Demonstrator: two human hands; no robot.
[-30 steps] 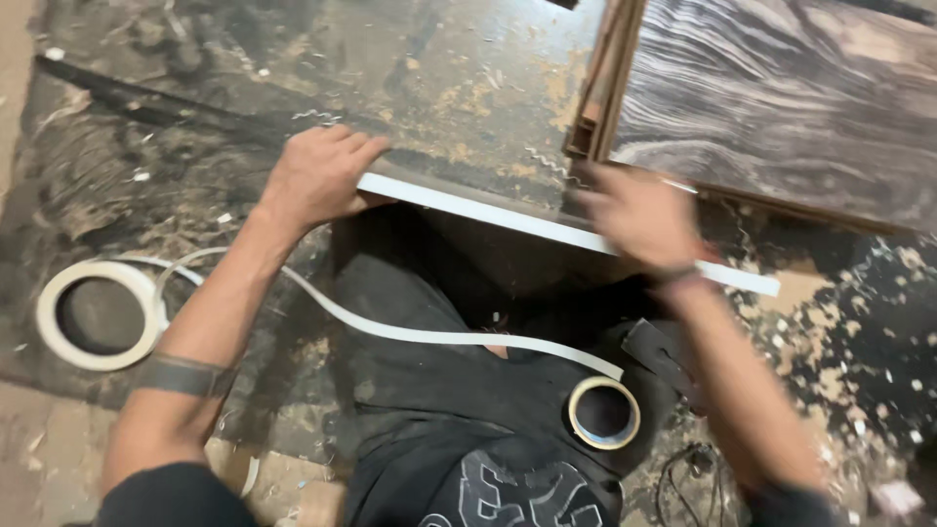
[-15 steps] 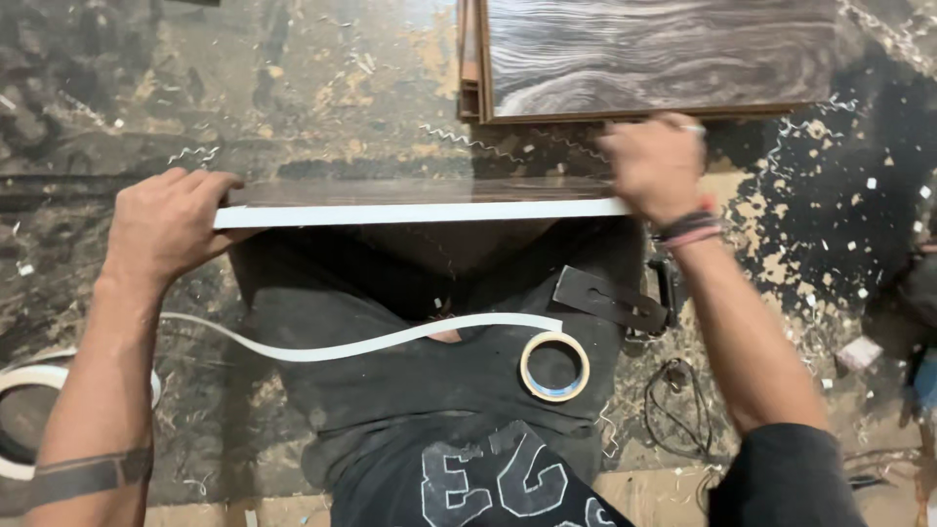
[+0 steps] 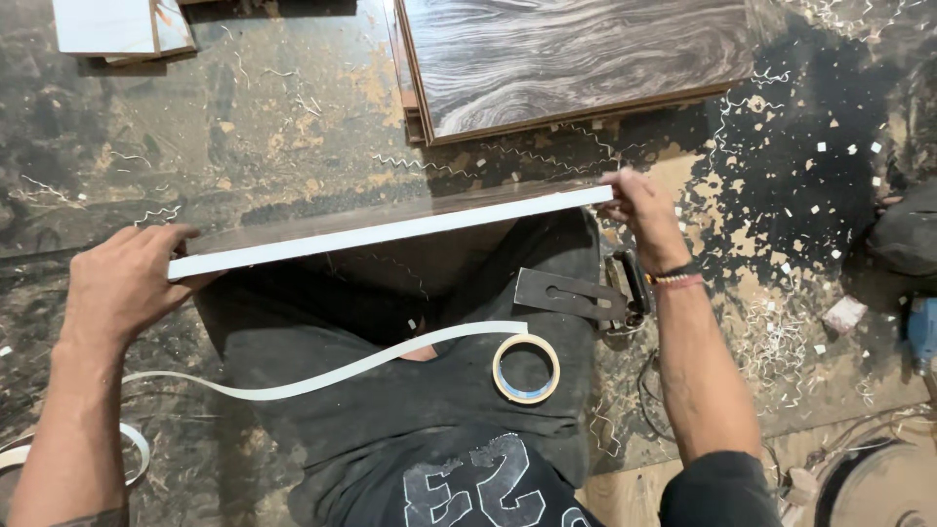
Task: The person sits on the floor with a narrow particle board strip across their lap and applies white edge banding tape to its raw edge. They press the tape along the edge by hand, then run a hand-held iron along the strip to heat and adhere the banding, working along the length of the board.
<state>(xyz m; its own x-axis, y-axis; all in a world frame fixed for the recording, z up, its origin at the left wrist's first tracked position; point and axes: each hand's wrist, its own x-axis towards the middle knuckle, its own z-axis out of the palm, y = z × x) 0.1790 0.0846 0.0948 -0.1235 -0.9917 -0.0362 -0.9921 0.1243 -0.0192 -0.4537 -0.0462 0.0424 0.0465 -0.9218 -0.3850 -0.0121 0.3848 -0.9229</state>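
Note:
I hold a long board with a white banded edge level above my lap. My left hand grips its left end and my right hand pinches its right end. Below it a loose white edge-banding strip curves across my dark trousers. A small tape roll lies on my right thigh, at the strip's right end. A metal hand plane rests by my right wrist.
A stack of dark wood-grain panels lies ahead on the dusty floor. White panels sit at the top left. A coil of banding lies at lower left. Shavings and chips litter the floor at right, near a dark bundle.
The board has tilted, its right end now higher than its left. My view has shifted, bringing the panel stack further into frame. Both hands keep their hold on the ends.

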